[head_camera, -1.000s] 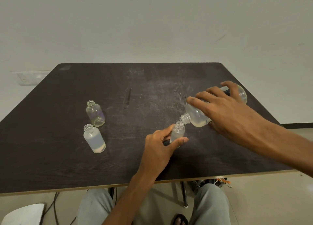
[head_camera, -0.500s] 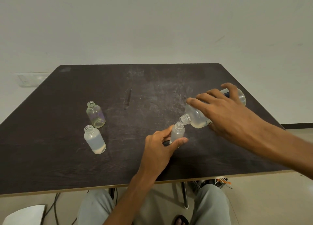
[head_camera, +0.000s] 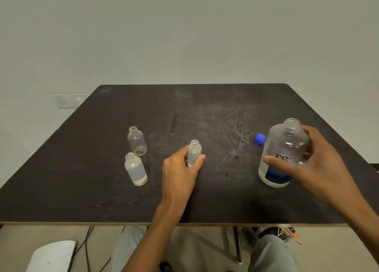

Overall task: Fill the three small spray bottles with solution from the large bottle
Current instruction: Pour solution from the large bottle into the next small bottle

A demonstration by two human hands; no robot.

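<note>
In the head view, the large clear plastic bottle with a blue label (head_camera: pixel 284 154) stood upright and uncapped near the right side of the dark scuffed wooden table (head_camera: pixel 82 189), and the right hand (head_camera: pixel 313 169) curled round it, thumb across the label. A small blue screw cap (head_camera: pixel 260 138) lay on the table just beside it, farther from the person. The left hand (head_camera: pixel 180 173) pinched a small frosted spray bottle (head_camera: pixel 194 152), open-necked and upright mid-table, between thumb and fingers; how much liquid it held could not be told. Well apart to the left stood a second frosted small bottle (head_camera: pixel 135 169), showing liquid only near its base, and behind it a clear small bottle (head_camera: pixel 137 141) that looked almost empty. By this showing the pouring was partly done: at least the clear bottle seemingly remained to fill, and no spray tops were in sight.
</note>
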